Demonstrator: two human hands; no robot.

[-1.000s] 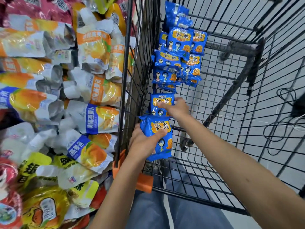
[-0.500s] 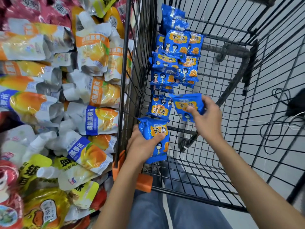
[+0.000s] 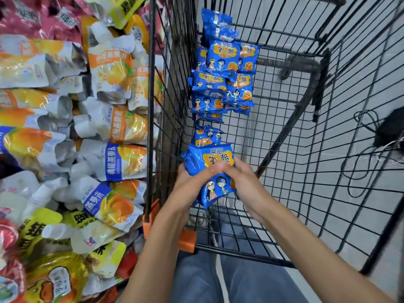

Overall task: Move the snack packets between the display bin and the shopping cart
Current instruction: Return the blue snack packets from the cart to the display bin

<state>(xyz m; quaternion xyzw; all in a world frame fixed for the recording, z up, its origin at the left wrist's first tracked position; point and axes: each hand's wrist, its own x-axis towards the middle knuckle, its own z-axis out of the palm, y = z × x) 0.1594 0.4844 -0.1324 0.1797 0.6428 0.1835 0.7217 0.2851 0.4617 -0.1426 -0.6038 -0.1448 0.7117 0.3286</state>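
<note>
Two blue packets (image 3: 209, 165) now stacked together; right hand (image 3: 244, 182) joined left hand (image 3: 185, 189), fingers (image 3: 229, 169) of both curled round stack.

Both forearms forward, left hand (image 3: 189, 183) and right hand (image 3: 243, 182) side by side, fingers curled in a grip.

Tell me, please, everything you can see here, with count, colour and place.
shopping cart: one, black wire, right half
loose blue packets: several, blue, heaped along the cart's left wall
held blue packet: one visible, blue, over the cart's near-left corner
spouted pouches: many, white with orange, yellow or blue, heaped at left
pink packets: several, pink, upper left
cabled item: one, black, floor beyond cart
left hand: fingers round the held blue packet
right hand: fingers round it too
</note>
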